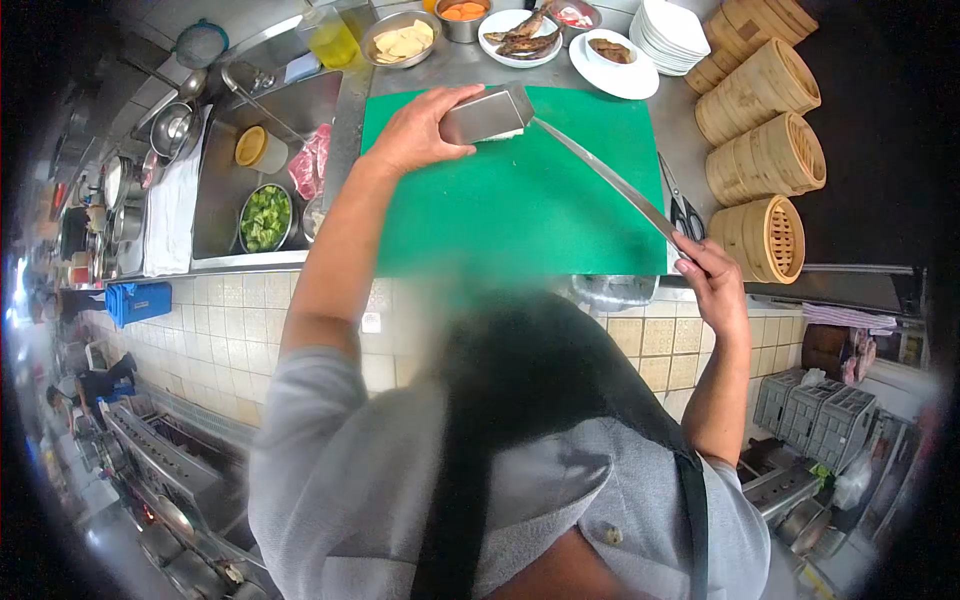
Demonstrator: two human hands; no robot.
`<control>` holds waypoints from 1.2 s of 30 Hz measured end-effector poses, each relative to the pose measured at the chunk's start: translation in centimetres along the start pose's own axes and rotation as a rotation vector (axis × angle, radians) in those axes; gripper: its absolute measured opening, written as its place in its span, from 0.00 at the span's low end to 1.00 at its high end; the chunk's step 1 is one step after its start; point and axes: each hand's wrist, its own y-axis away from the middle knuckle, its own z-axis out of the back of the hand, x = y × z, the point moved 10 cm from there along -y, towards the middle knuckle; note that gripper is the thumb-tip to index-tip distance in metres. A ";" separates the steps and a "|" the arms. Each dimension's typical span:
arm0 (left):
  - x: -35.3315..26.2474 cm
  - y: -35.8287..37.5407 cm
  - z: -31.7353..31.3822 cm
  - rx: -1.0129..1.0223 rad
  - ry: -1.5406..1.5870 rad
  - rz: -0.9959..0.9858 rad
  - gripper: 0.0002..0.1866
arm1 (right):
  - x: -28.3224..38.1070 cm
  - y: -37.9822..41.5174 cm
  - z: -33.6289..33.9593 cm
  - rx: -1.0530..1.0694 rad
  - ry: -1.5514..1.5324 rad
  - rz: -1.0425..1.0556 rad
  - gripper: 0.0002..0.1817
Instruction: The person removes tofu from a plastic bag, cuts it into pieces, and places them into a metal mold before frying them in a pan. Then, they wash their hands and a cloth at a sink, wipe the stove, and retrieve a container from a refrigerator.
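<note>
My left hand [425,130] is closed round a small rectangular metal tin [485,116] at the upper part of the green cutting board [450,215]. A bit of something white [508,135] shows along the tin's near edge. In my right hand [712,278], at the board's right edge, is the handle of a long thin knife [610,180]. Its blade slants up and left over the board, with the tip right at the tin's right end. My fingers partly hide the tin's left side and the knife's handle.
Bamboo steamers [755,165] line the right, with scissors [682,205] beside the board. Behind it stand a bowl of pale slices [402,42], a fish plate [520,45] and stacked white plates [668,38]. The left sink [225,115] holds greens [266,216] and raw meat [311,162].
</note>
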 end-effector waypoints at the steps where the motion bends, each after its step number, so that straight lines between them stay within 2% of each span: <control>1: 0.2 0.1 0.3 -0.026 -0.029 0.019 0.44 | -0.6 0.1 0.0 0.003 0.000 0.002 0.19; 7: -0.3 1.3 0.0 -0.117 -0.122 -0.003 0.44 | -4.7 -1.3 -1.9 -0.114 0.112 -0.083 0.18; 9: -0.8 1.7 -0.7 -0.136 -0.141 -0.009 0.44 | -6.6 -2.8 -3.8 -0.141 0.285 -0.085 0.19; 12: -1.1 2.5 -1.9 -0.177 -0.130 -0.008 0.45 | -7.6 -4.7 -6.5 -0.136 0.429 -0.068 0.20; 16: -0.9 4.1 -3.9 -0.189 -0.027 0.038 0.46 | -8.6 -6.6 -8.6 -0.117 0.464 -0.041 0.21; 18: -1.0 4.7 -4.4 -0.205 0.005 0.060 0.46 | -5.6 -7.2 -8.7 -0.200 0.518 0.073 0.26; 20: -1.1 5.2 -5.1 -0.215 0.117 0.085 0.47 | -0.1 -8.4 -9.4 -0.190 0.147 0.190 0.43; 21: -1.3 5.1 -5.4 -0.217 0.120 0.088 0.47 | 2.3 -9.0 -10.2 -0.197 0.037 0.261 0.49; 22: -1.6 5.1 -5.6 -0.231 0.176 0.070 0.47 | 4.6 -9.7 -11.1 -0.174 -0.147 0.276 0.50; 23: -1.8 5.1 -5.7 -0.245 0.232 0.052 0.47 | 6.6 -10.4 -12.0 -0.171 -0.147 0.276 0.50; 25: -2.1 4.8 -5.9 -0.236 0.249 0.031 0.48 | 9.8 -11.9 -13.1 -0.167 -0.472 0.329 0.46; 26: -2.3 4.6 -6.0 -0.228 0.268 0.009 0.50 | 10.2 -12.8 -13.6 -0.163 -0.471 0.333 0.46; 28: -1.3 4.1 -5.9 -0.239 0.376 0.043 0.54 | 11.8 -14.4 -13.7 -0.204 -0.429 0.384 0.39; 29: -0.5 4.1 -5.8 -0.244 0.485 0.078 0.57 | 12.4 -14.8 -13.5 -0.195 -0.428 0.386 0.39; 30: -0.3 4.1 -5.1 -0.249 0.487 0.086 0.57 | 14.5 -15.2 -12.4 -0.207 -0.317 0.415 0.35; 32: -1.9 4.2 -1.3 -0.361 0.414 -0.029 0.63 | 17.3 -15.8 -11.4 -0.279 -0.197 0.526 0.31; 33: -1.7 4.4 -0.3 -0.368 0.413 -0.024 0.63 | 17.9 -16.2 -11.3 -0.272 -0.199 0.532 0.31; 35: -0.2 5.8 2.1 -0.453 0.413 0.045 0.64 | 19.6 -15.9 -10.3 -0.402 -0.079 0.650 0.31; 36: 0.9 6.9 2.8 -0.487 0.402 0.075 0.62 | 18.7 -16.4 -11.3 -0.383 -0.040 0.611 0.31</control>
